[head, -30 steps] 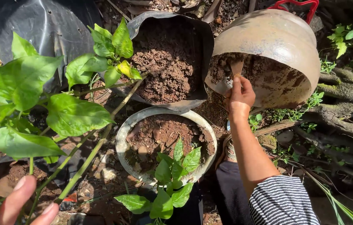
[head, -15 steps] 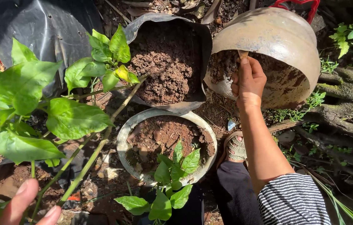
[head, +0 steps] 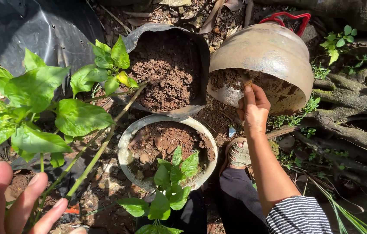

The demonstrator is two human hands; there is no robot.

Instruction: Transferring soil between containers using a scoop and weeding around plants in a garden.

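Reaching into the mouth of a tipped brown pot (head: pixel 266 56), the right hand (head: pixel 253 108) has its fingers (head: pixel 247 96) closed around a small stick-like tool (head: pixel 247 79), whose tip meets the soil packed inside. The pot lies on its side on the ground, near tree roots (head: pixel 348 130), with a red handle (head: pixel 291 18) showing behind its top. It looks like a hard, stiff shell, likely weighty with damp earth in it, and its smooth rounded wall would probably be slippery; the rim of the mouth or the red handle seem the surest places to take hold. The soil itself looks crumbly and loose, apt to spill if the pot rolls.

Just left of the pot stands a black plastic bag (head: pixel 192 41) full of brown soil, soft-walled and floppy. Below it sits a round pale bowl (head: pixel 125 145) holding soil and stones, with a small green seedling (head: pixel 172 173) in front of it. A taller leafy plant (head: pixel 40 99) leans across the left side, its thin stem bendy and easy to snap.

The left hand (head: pixel 5 203) hovers at the lower left corner, fingers spread and relaxed, grasping nothing, close to the plant's stem. A sandalled foot (head: pixel 239 154) rests on the ground beneath the right forearm.
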